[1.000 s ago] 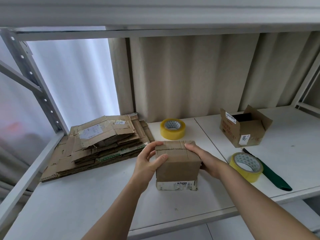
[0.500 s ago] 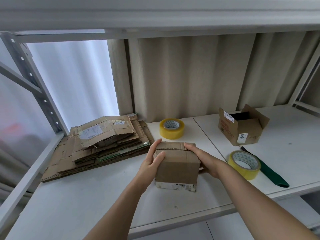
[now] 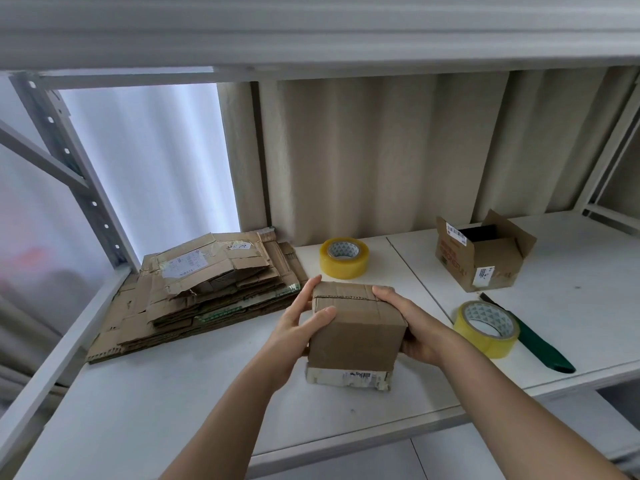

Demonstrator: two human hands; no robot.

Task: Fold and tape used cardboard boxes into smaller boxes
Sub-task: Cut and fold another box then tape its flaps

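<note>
resting on white shelf (image 3: 173, 403): one closed small box (image 3: 356, 327), gripped at its sides by left hand (image 3: 294, 330) and right hand (image 3: 412, 323), fingers curled round it. left of box: flattened cardboard stack (image 3: 204, 289). behind box: tape roll (image 3: 344, 258). right of box: second tape roll (image 3: 486, 329), green cutter (image 3: 540, 344), open box (image 3: 481, 254).

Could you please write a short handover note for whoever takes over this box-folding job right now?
Left hand and right hand both grip the small closed cardboard box from its sides, on the white shelf.
Its top seam looks taped.
Stack of flattened cardboard boxes lies at left.
One yellow tape roll sits behind the box, another tape roll to its right beside a green-handled cutter.
An open cardboard box stands at back right.
Left: set this box down, then fold and tape the stack.
</note>
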